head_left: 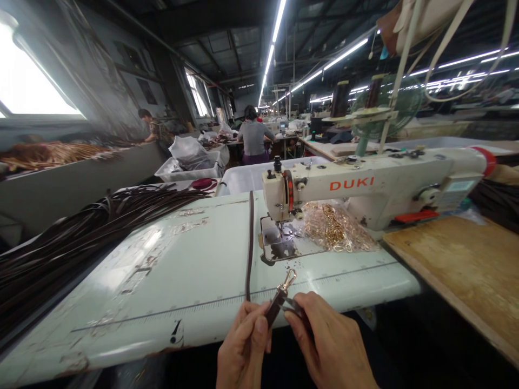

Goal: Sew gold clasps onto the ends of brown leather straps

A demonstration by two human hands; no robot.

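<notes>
My left hand pinches the folded end of a dark brown leather strap at the table's near edge. A gold clasp hangs on that folded end and points toward the machine. My right hand is closed on a small dark tool, too small to make out, whose tip touches the strap end. The rest of the strap runs away from me across the pale green sewing table. A white DUKI sewing machine stands just beyond, its needle plate close to the clasp.
A clear bag of gold clasps lies beside the needle plate. A heap of dark straps covers the table's left side. A wooden board sits at right. White bins and seated workers are farther back.
</notes>
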